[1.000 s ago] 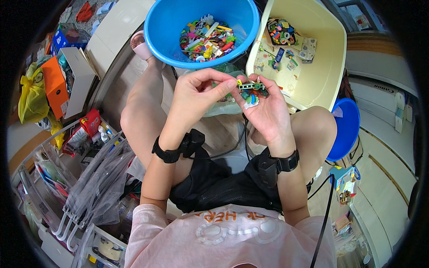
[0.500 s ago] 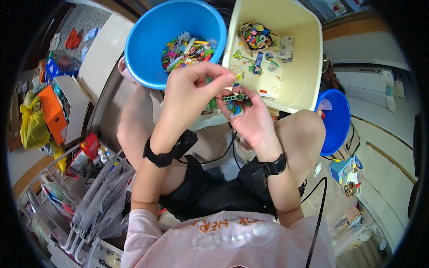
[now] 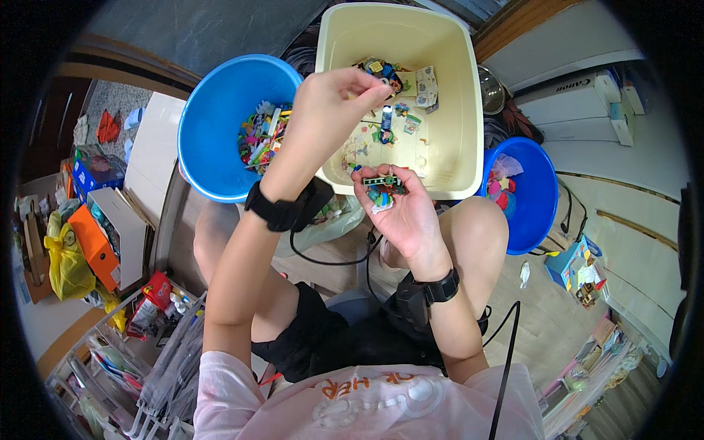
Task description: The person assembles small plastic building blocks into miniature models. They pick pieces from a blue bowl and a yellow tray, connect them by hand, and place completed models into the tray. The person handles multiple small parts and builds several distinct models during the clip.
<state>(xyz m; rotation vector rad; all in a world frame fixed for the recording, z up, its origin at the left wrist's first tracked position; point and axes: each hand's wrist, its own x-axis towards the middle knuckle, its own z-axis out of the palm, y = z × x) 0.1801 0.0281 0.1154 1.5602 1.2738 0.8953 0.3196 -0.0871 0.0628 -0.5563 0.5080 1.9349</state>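
Seen from the head camera, the person's left hand is hovering over the cream tub, thumb and fingers pinching together; I can't tell whether they're gripping anything. Lower down, the right hand is cupping small toy pieces in its upturned palm, by the tub's near edge. The light-blue basin is sitting to the left, holding colourful bits.

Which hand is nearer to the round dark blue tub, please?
Right: the right hand sits left of the round dark blue tub; the left hand is farther left and higher in view.
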